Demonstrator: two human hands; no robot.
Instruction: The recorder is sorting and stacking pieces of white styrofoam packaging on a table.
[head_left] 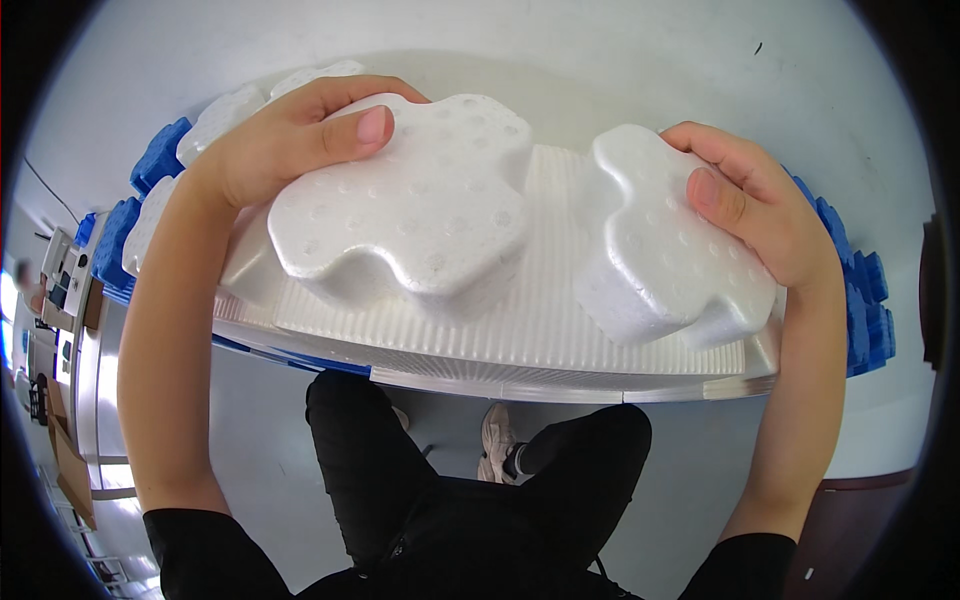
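My left hand (285, 145) grips a white foam block (430, 205) with a wavy, lobed outline and small round dimples on its top face. The thumb presses on that face, while the fingers wrap behind the far edge, partly hidden. A second white foam block (665, 245) of a similar lobed shape is held in my right hand (760, 205), thumb on top and fingers round the far right edge. Both blocks are tilted above a white ribbed surface (550, 280), a gap between them. Whether their undersides touch it, I cannot tell.
More white foam blocks (225, 115) and blue lobed blocks (160, 155) stand beyond my left forearm. Other blue blocks (860, 300) are stacked past my right forearm. A white wall (620, 60) rises behind. At the far left are work tables (60, 290) and a blurred person.
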